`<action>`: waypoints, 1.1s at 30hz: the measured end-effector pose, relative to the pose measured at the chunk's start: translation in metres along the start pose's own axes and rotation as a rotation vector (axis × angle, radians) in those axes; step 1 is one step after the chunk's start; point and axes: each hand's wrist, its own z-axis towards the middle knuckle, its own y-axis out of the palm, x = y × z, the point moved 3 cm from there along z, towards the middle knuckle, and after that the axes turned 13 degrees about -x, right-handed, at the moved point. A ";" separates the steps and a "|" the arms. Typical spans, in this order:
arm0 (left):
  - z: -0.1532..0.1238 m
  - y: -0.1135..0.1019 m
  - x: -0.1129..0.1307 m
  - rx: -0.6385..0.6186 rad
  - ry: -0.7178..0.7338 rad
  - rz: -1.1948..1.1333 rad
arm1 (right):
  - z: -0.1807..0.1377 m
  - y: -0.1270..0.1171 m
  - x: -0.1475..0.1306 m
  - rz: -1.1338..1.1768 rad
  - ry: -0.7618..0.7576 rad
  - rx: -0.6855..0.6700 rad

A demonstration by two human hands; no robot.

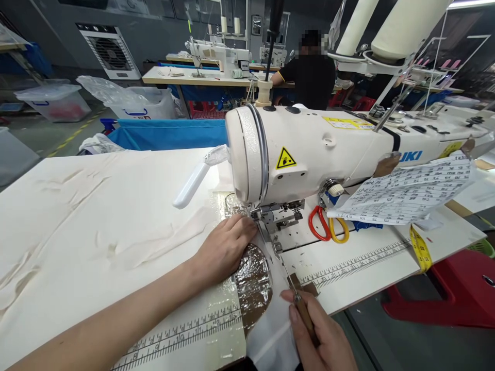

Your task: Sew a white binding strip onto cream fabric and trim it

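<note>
Just below centre, at six o'clock, the left hand (233,242) lies over the white cloth (276,299) and the film-covered brown panel (253,281), knuckles bent; its fingertips tuck out of sight, so I can't tell whether they pinch anything. Down at five o'clock, the right hand (323,335), cut off by the bottom edge, has its fingers clamped on a wooden-handled awl (305,317). The shaft points toward eleven o'clock, and whether its tip touches the cloth is hard to make out! That cloth runs from beside the presser area off the frame at six o'clock. Up at two, the sewing machine (294,149) hides its needle; brown tape covers part of its lettering, leaving "UKI". At four, red-and-yellow scissors (320,226) show their handles, and a handwritten sheet (410,188) sags at three, too small to read.
</note>
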 end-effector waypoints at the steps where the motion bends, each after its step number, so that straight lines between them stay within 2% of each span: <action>1: 0.000 0.000 0.000 -0.002 -0.027 0.021 | 0.002 0.000 -0.002 -0.004 -0.018 -0.013; 4: -0.001 -0.001 0.001 0.025 -0.036 -0.006 | 0.009 0.000 -0.006 -0.033 -0.059 -0.040; 7: -0.001 -0.002 0.001 0.064 0.039 -0.091 | 0.015 -0.001 -0.008 -0.067 -0.095 -0.037; 10: 0.000 -0.001 0.000 0.063 0.075 -0.079 | 0.021 -0.001 -0.010 -0.072 -0.134 -0.055; 14: 0.002 0.000 -0.001 0.025 0.006 0.015 | 0.032 0.000 -0.014 -0.079 -0.141 -0.094; 17: 0.000 -0.003 0.000 0.048 -0.021 0.020 | 0.039 0.001 -0.017 -0.100 -0.133 -0.120; 22: -0.004 -0.005 0.003 0.085 0.084 -0.119 | 0.048 0.001 -0.019 -0.122 -0.152 -0.129; 26: -0.003 -0.002 0.002 0.047 0.103 -0.063 | 0.051 0.002 -0.020 -0.112 -0.145 -0.130; 33: 0.001 -0.003 0.003 0.014 0.026 0.073 | 0.056 0.003 -0.022 -0.164 -0.177 -0.121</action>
